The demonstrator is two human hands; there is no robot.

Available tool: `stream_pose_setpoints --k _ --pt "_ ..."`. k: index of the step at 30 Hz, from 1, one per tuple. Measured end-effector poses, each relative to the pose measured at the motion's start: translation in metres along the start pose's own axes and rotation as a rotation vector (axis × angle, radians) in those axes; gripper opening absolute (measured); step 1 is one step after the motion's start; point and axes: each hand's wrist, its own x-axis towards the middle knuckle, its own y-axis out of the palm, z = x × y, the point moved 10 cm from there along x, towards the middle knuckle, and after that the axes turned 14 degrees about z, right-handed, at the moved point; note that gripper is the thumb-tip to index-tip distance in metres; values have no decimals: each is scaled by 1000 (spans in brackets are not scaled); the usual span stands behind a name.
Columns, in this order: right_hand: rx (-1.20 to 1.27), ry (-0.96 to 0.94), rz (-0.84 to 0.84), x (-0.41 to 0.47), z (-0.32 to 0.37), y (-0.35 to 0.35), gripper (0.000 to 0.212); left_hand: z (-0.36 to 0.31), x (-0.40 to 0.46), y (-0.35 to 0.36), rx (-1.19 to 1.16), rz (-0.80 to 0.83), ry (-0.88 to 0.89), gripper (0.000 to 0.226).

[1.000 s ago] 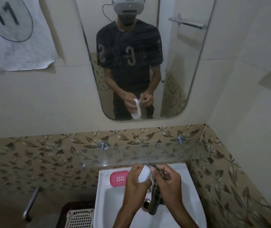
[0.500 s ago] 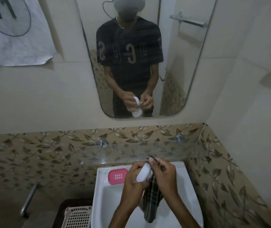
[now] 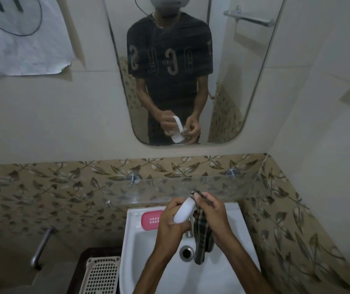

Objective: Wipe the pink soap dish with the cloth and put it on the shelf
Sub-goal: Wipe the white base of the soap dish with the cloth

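A pink soap dish part (image 3: 151, 220) lies flat on the sink (image 3: 131, 240) rim's back left corner, long axis running left to right, seemingly not yet wiped. The left hand (image 3: 171, 221) grips a white piece (image 3: 184, 213), probably the dish's other half, tilted with its long axis rising to the upper right. The right hand (image 3: 212, 213) pinches the checked cloth (image 3: 201, 236) against it, the cloth hanging toward the drain. The glass shelf (image 3: 170, 187) above carries nothing of the task yet; wiping looks underway, placing remains.
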Motion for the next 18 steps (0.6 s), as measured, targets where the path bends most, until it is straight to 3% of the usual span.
stream_pose_setpoints --k 4,9,11,13,15,18 --pt "298 276 84 9 -30 4 23 -1 -2 -3 14 -19 38 51" --pt "343 220 83 16 -21 -1 28 9 5 -8 99 0 -71 46" --pt "231 123 103 17 -1 -5 22 15 10 -8 237 88 -159 30" --pt "-42 3 150 13 25 -3 7 19 13 -13 322 106 -231 16" --pt "-386 -151 203 5 48 15 8 17 17 -13 345 91 -241 16" --pt "-699 -327 228 -14 59 43 11 10 17 3 325 111 -185 24"
